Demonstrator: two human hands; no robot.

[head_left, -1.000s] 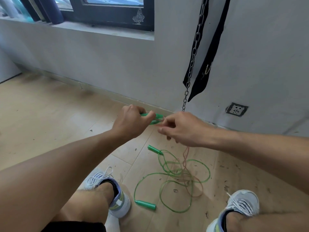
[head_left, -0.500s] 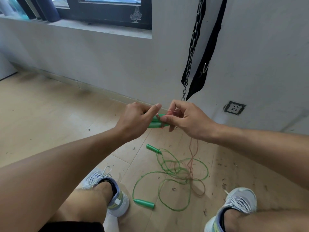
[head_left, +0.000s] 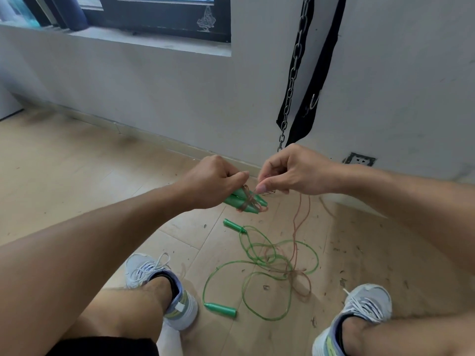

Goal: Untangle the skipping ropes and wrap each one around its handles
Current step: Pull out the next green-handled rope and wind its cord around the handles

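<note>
- The wooden floor (head_left: 77, 181) was strewn with small debris, and on it, between two grey trainers (head_left: 164, 286), a tangle of cord was spread.
- The green skipping rope (head_left: 257, 263) lay there in loose loops, its two handles apart, one just beside the left shoe; it was judged light, limp and rather slick.
- The pinkish rope (head_left: 298, 222) hung from the hands down into the tangle, crossed over the green loops.
- Its paired green handles (head_left: 244, 200) were clasped in the left hand (head_left: 210, 181), with a few turns already wound round them.
- The cord was pinched near the handles by the right hand (head_left: 290, 173); a hold close to the handles was judged best.
</note>
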